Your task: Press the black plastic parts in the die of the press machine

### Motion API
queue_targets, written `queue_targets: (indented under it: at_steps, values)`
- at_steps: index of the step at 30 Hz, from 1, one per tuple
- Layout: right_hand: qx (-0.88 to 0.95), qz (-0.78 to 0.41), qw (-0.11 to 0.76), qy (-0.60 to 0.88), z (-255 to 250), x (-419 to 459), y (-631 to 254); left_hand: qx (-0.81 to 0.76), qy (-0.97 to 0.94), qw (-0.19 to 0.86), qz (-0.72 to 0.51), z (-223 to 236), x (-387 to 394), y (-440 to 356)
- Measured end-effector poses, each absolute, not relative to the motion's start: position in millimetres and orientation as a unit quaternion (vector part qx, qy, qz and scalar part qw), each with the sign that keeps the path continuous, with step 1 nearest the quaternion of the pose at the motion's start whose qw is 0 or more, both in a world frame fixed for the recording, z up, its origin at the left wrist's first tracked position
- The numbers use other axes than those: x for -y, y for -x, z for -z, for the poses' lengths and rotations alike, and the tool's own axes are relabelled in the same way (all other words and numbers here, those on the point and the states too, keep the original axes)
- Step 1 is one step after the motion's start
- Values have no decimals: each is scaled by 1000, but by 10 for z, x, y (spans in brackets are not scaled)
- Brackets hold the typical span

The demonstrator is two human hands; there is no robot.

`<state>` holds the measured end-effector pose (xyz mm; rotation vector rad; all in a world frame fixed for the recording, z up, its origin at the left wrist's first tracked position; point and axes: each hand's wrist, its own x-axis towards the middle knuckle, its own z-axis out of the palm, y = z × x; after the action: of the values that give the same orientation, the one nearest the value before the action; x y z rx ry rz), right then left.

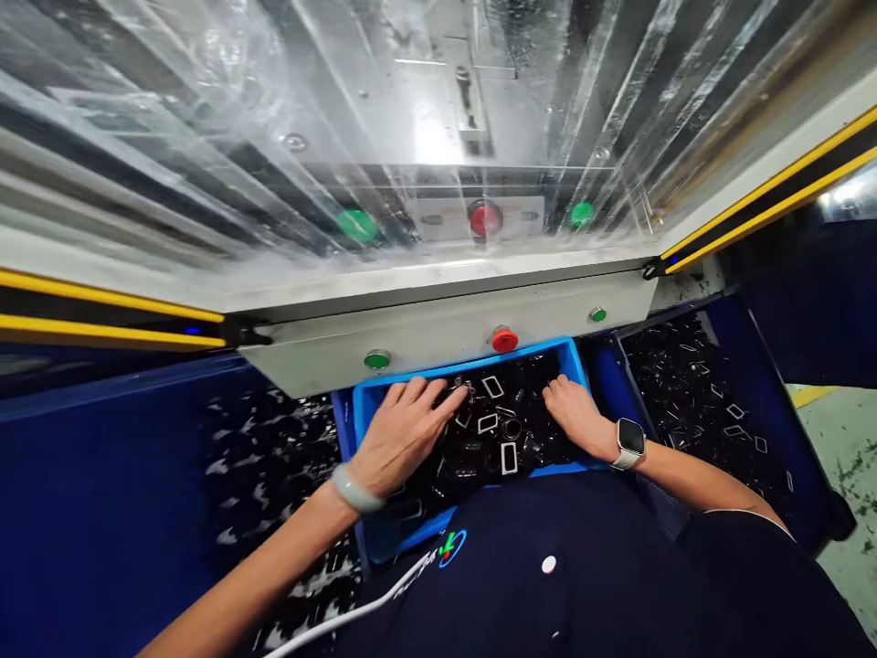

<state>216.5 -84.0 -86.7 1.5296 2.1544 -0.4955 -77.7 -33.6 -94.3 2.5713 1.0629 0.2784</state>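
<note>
A blue plastic bin [363,407] sits in front of me, filled with several small dark metal parts [497,439], some shaped like rectangular frames. My left hand [404,434] rests palm down on the parts at the bin's left side, fingers curled and closed on a small metal part near the fingertips. My right hand [575,416] lies on the parts at the right side, fingers bent down into the pile; what it grips is hidden. A pale bracelet is on my left wrist, a smartwatch [628,441] on my right.
A machine panel [445,334] with a red button [505,340] and two green buttons [376,359] overhangs the bin. Dark blue bins of black parts stand at left [274,457] and right [692,384]. Yellow-striped bars flank the machine. A clear guard rises above.
</note>
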Motion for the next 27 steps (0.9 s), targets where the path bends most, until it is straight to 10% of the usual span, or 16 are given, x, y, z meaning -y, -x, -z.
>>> queue_targets:
  at_steps: [6, 9, 15, 27]
  values:
    - [-790, 189, 193, -550, 766, 773, -2265, -513, -464, 686, -224, 632, 400, 794]
    - [-788, 230, 67, -567, 614, 652, -2362, -486, -269, 781, -284, 580, 345, 681]
    - [-633, 396, -301, -593, 178, 520, -2202, -459, -229, 781, -357, 540, 270, 459]
    - [-591, 519, -288, -547, 106, 312, -1850, -473, -448, 660, -374, 372, 269, 205]
